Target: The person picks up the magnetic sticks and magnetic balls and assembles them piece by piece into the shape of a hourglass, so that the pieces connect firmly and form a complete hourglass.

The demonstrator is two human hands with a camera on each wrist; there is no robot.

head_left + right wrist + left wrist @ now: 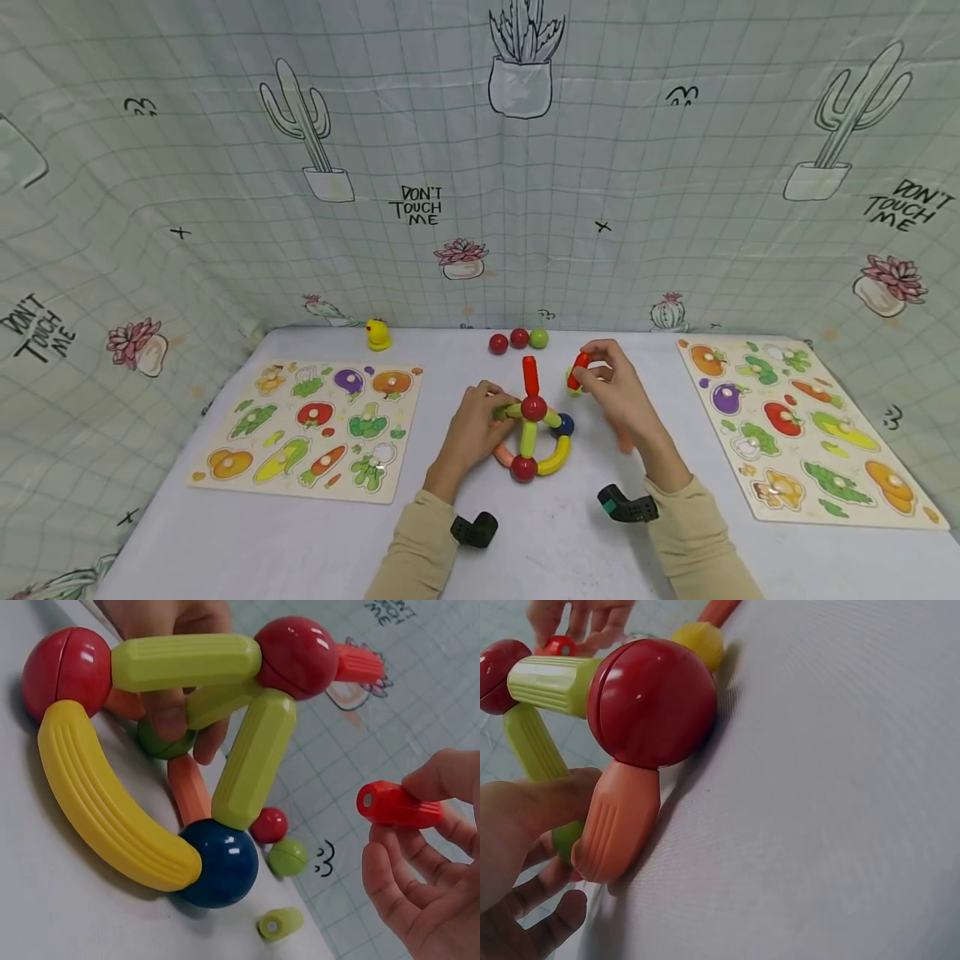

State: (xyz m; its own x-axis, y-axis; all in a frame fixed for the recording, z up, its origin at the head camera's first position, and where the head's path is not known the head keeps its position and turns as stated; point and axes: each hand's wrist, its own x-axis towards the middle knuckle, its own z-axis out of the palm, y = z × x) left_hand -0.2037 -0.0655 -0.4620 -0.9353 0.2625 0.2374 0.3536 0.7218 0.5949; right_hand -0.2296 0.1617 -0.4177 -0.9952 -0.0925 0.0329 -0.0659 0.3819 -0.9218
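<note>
A magnetic rod-and-ball frame stands on the table, with a red ball (pixel 533 407) at its top and a red rod (pixel 530 377) pointing up from it. Light green rods (pixel 255 759) slope down to a blue ball (pixel 217 862) and a front red ball (pixel 523 468); a curved yellow rod (pixel 112 802) joins these two at the base. On the frame's left side my left hand (pixel 476 425) grips a light green rod (pixel 536 742), near a curved orange rod (pixel 622 821). My right hand (pixel 611 379) pinches a short red rod (pixel 401 806) in the air, apart from the frame.
Two red balls (pixel 519 337) and a green ball (pixel 538 337) lie behind the frame. A loose light green rod (pixel 281 922) lies close by. An orange rod (pixel 625 437) rests under my right wrist. Vegetable puzzle boards (pixel 408 417) flank both sides; a yellow duck (pixel 378 335) sits back left.
</note>
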